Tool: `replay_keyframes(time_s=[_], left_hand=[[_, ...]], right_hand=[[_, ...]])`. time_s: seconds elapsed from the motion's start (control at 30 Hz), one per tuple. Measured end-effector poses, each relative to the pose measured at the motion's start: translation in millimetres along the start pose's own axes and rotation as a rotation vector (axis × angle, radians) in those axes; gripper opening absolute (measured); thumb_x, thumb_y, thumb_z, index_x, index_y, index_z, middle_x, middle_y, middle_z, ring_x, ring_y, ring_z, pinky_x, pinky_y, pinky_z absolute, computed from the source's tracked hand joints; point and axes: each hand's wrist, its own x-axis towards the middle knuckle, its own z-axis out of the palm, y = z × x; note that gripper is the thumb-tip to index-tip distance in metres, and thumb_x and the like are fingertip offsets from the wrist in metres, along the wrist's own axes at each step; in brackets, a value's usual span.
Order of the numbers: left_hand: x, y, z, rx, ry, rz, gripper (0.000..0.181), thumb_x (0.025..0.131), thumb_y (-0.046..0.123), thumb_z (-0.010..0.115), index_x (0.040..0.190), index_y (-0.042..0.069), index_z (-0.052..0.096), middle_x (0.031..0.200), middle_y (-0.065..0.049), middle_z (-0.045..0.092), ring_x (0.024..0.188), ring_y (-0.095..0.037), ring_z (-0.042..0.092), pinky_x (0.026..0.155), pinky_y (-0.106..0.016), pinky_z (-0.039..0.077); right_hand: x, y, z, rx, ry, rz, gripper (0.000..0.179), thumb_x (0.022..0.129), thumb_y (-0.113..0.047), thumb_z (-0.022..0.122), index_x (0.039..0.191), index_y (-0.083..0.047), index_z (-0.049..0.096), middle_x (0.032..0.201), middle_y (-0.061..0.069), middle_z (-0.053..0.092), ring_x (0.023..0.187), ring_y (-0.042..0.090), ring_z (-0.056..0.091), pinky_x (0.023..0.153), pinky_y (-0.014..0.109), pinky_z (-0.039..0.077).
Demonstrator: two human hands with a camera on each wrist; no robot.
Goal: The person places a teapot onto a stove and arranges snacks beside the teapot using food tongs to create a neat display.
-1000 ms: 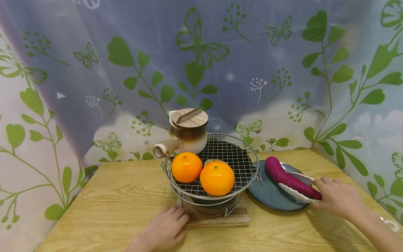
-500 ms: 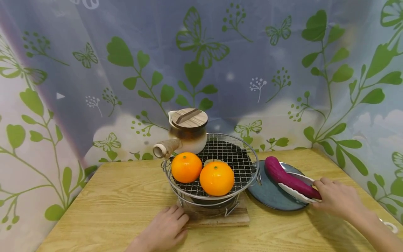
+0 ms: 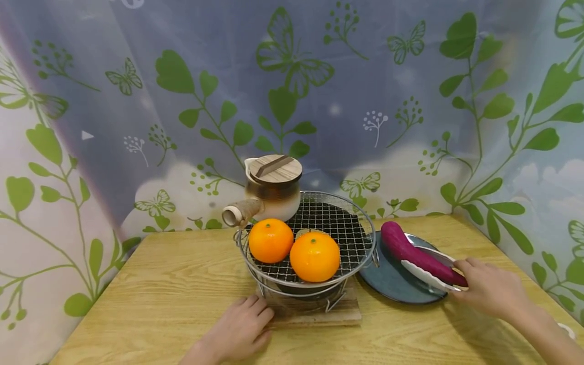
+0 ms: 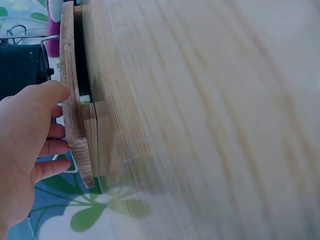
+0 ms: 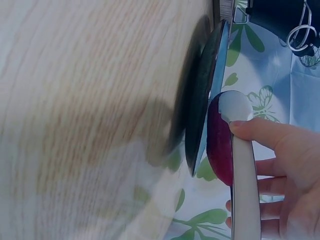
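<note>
My right hand [image 3: 488, 286] holds a pair of tongs [image 3: 424, 276] with white, scalloped ends. Between the tongs' arms lies a long, curved purple eggplant [image 3: 401, 246], over a blue-grey plate [image 3: 388, 284]. In the right wrist view, the thumb presses the tongs' arm [image 5: 245, 185]. The left hand [image 3: 239, 327] rests with relaxed fingers against a wooden board [image 3: 315, 319] under a small grill. In the left wrist view, its thumb touches the board's edge [image 4: 72, 100].
On the grill's wire mesh [image 3: 337, 223] sit two oranges [image 3: 271, 241] and a clay pot [image 3: 276, 200] with a wooden lid and side handle. A white ring-like thing [image 3: 567, 330] lies partly behind the right forearm. A patterned curtain [image 3: 205, 126] hangs behind the table [image 3: 173, 284].
The eggplant's thick end has shifted slightly up and left with the tongs. My left hand stays at the board. The head view has tilted a little.
</note>
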Motion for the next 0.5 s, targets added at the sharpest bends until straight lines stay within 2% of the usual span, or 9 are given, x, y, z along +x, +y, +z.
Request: replay_keyframes(time_s=[0.33, 0.5], left_hand=[[0.1, -0.3, -0.7, 0.007, -0.015, -0.003, 0.021, 0.078, 0.033, 0.065, 0.086, 0.016, 0.056, 0.084, 0.001, 0.052, 0.079, -0.017, 0.052, 0.066, -0.032, 0.043], [0.0, -0.1, -1.0, 0.003, -0.011, -0.001, 0.021, 0.077, 0.033, 0.066, 0.086, 0.016, 0.056, 0.084, 0.001, 0.052, 0.079, -0.017, 0.051, 0.066, -0.032, 0.043]], right_hand=[[1.6, -7.2, -12.7, 0.073, 0.006, 0.030, 0.060, 0.070, -0.045, 0.073, 0.111, -0.003, 0.060, 0.100, 0.013, 0.061, 0.075, 0.028, 0.061, 0.045, 0.039, 0.038], [2.1, -12.7, -21.8, 0.094, 0.015, 0.014, 0.062, 0.072, -0.047, 0.072, 0.114, -0.003, 0.059, 0.107, 0.016, 0.060, 0.076, 0.027, 0.061, 0.045, 0.036, 0.038]])
